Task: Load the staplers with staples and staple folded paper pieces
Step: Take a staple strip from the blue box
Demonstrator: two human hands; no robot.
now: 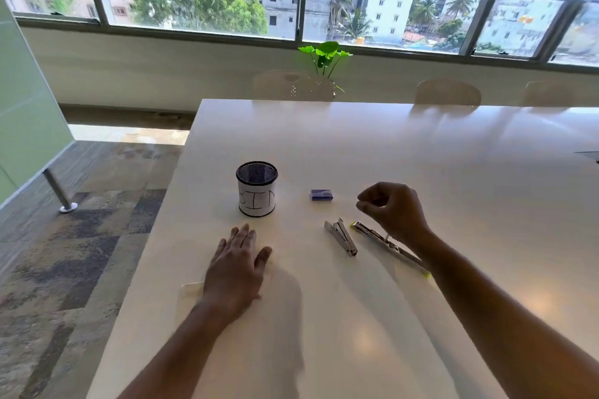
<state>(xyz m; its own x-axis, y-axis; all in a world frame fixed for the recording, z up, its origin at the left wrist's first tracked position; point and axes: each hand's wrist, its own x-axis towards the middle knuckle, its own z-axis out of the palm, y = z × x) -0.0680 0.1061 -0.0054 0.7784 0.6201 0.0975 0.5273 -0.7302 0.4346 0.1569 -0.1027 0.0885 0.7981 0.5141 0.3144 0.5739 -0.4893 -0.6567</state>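
Note:
Two staplers lie on the white table [356,139]. A small silver stapler [341,237] is closed. To its right, a longer stapler [372,233] with yellow-green ends lies swung open flat. My right hand [393,212] hovers just above its far end, fingers curled and thumb against the fingertips; nothing shows between them. A small blue staple box [321,195] sits left of that hand. My left hand [236,269] rests flat on the table, fingers straight, with a pale paper edge [191,289] showing beside the wrist.
A black mesh cup [256,188] with a white paper label stands beyond my left hand. The table's left edge drops to the floor near my left arm. Chairs and a potted plant [324,57] stand at the far side.

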